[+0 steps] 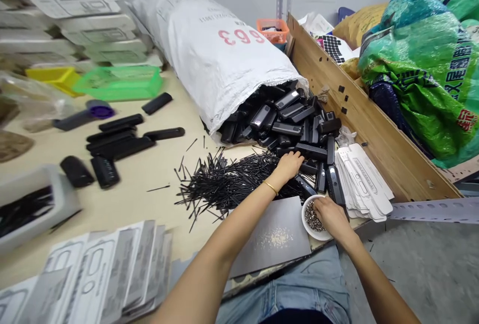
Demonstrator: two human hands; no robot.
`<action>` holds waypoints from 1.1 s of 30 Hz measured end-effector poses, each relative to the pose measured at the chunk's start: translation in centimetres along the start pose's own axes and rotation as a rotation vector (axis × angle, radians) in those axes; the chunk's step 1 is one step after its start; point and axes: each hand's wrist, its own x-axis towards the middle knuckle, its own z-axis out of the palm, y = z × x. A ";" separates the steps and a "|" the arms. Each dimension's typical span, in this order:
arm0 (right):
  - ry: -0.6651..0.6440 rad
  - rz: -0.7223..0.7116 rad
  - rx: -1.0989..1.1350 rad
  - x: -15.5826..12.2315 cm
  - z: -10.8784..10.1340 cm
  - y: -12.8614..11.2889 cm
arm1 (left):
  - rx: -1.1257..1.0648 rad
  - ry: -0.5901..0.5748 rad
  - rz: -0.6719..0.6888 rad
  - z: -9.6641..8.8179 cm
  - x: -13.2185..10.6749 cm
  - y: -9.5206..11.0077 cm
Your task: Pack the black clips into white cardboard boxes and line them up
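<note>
My left hand (289, 165) reaches forward with a thin bracelet on the wrist, its fingers curled over a black plastic casing (310, 151) at the edge of the pile of black casings (284, 114) that spills from a white sack (220, 49). My right hand (331, 214) dips its pinched fingertips into a small white bowl (307, 228) of tiny metal parts; what the fingers hold is hidden. A heap of thin black rods (224, 184) lies just left of my left hand. A grey mat (273, 239) with small shiny bits sits in front of me.
White card inserts are stacked at right (364, 184) and bottom left (97, 269). Loose black casings (116, 139), a white tray of rods (30, 209), green (119, 82) and yellow (56, 77) baskets lie left. A wooden board (359, 109) and green bags (422, 64) border the right.
</note>
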 end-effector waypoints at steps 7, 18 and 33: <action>0.114 -0.020 0.063 -0.3 1.0 -0.1 | -0.004 0.002 0.009 -1.8 0.1 1.0; 0.211 0.045 1.354 0.3 2.0 -0.9 | -1.368 0.571 -0.517 -5.6 -12.9 2.5; 0.464 -0.031 1.384 2.0 1.3 -9.8 | -2.457 0.918 -1.040 -3.6 -16.6 3.9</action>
